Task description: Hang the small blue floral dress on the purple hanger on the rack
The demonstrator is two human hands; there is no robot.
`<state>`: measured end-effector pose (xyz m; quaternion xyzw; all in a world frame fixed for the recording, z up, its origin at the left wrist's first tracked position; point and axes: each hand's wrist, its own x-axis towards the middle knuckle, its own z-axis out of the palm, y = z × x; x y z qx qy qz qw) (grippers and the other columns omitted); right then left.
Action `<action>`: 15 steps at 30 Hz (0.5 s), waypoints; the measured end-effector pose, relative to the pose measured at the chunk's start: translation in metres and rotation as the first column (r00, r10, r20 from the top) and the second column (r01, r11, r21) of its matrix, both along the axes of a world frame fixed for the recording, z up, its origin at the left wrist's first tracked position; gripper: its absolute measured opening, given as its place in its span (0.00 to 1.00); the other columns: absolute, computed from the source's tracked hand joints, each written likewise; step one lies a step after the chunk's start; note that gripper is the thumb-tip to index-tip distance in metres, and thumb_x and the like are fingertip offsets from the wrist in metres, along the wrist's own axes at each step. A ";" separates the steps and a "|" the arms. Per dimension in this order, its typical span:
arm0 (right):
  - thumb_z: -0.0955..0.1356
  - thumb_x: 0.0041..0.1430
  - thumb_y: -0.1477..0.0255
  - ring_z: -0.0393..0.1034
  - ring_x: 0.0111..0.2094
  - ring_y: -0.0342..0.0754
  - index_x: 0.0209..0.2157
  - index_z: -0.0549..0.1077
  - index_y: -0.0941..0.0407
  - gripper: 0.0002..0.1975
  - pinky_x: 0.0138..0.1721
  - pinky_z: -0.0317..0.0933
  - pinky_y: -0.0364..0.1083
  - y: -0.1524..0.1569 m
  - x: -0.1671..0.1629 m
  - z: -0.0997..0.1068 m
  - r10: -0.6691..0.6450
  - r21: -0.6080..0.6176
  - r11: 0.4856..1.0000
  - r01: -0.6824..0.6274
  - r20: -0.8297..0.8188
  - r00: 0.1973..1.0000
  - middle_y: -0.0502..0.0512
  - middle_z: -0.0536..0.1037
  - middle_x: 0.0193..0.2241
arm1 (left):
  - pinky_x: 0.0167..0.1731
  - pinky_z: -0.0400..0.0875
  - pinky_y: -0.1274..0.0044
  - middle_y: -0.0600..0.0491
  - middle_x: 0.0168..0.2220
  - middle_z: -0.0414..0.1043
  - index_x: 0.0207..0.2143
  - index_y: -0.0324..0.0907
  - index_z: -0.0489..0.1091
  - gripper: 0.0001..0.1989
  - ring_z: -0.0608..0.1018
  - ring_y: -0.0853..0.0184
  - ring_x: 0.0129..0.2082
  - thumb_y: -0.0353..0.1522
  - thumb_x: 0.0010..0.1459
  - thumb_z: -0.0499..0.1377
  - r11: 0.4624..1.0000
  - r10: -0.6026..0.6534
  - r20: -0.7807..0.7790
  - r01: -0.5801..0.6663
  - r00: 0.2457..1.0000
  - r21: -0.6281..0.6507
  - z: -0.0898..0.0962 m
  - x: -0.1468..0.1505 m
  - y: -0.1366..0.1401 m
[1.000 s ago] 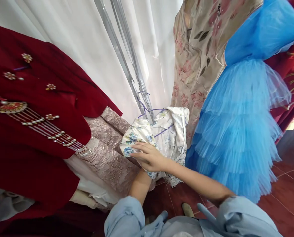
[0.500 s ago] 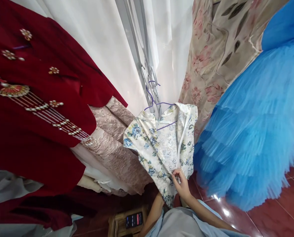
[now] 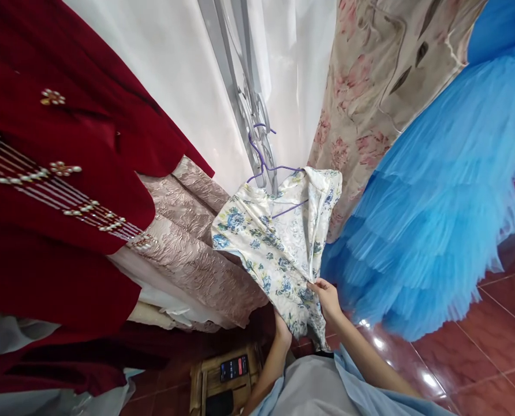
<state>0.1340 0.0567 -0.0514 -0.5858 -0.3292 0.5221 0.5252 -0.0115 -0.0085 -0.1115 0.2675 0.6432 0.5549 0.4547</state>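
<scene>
A sleeveless white dress (image 3: 257, 242) with blue flowers hangs on a purple hanger (image 3: 260, 153), its zip opening (image 3: 312, 254) parted in a long V below the neck. My right hand (image 3: 327, 297) is closed in a pinch at the bottom of that V, on the zip; the zip's pull is too small to make out. Behind the dress's lower left edge is my left hand (image 3: 282, 329), its fingers hidden by the cloth.
On the left hang a dark red beaded garment (image 3: 110, 150) and a pink brocade skirt (image 3: 205, 271). A beige floral dress (image 3: 353, 110) and a blue tulle dress (image 3: 417, 225) hang on the right. Below, a phone (image 3: 234, 368) lies on a wooden stool (image 3: 201, 381).
My right hand has shifted up and slightly right in view, still pinching at the zip. My left hand shows more beside the cloth. The dress's lower part looks more spread out.
</scene>
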 end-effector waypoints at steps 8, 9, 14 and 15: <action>0.76 0.41 0.54 0.59 0.22 0.42 0.21 0.65 0.55 0.23 0.26 0.54 0.43 -0.018 -0.011 0.011 0.103 0.053 0.993 -0.108 0.094 0.990 0.46 0.67 0.19 | 0.56 0.68 0.64 0.41 0.52 0.70 0.53 0.42 0.67 0.19 0.74 0.56 0.54 0.39 0.61 0.60 0.916 -0.087 -0.624 0.309 0.777 0.256 0.045 -0.018 -0.012; 0.76 0.41 0.54 0.59 0.22 0.42 0.22 0.65 0.55 0.23 0.26 0.55 0.43 -0.023 -0.017 0.011 0.109 0.056 0.992 -0.114 0.073 0.991 0.46 0.66 0.19 | 0.56 0.68 0.64 0.41 0.50 0.71 0.52 0.42 0.69 0.17 0.74 0.56 0.53 0.37 0.61 0.61 0.875 -0.209 -0.636 0.432 0.743 0.217 0.046 -0.015 -0.011; 0.75 0.45 0.55 0.62 0.25 0.44 0.26 0.64 0.54 0.22 0.28 0.60 0.44 -0.042 -0.039 0.009 0.155 0.083 0.985 -0.154 -0.001 0.988 0.46 0.67 0.21 | 0.51 0.70 0.64 0.41 0.44 0.76 0.44 0.40 0.72 0.11 0.78 0.55 0.48 0.33 0.63 0.55 0.836 -0.365 -0.576 0.530 0.732 0.143 0.038 -0.004 0.001; 0.76 0.46 0.55 0.63 0.25 0.45 0.27 0.65 0.54 0.21 0.29 0.61 0.44 -0.045 -0.041 0.008 0.141 0.094 0.986 -0.140 -0.010 0.990 0.47 0.68 0.22 | 0.48 0.71 0.66 0.42 0.42 0.77 0.41 0.40 0.72 0.09 0.79 0.56 0.45 0.33 0.63 0.54 0.844 -0.364 -0.557 0.517 0.746 0.141 0.036 -0.005 0.003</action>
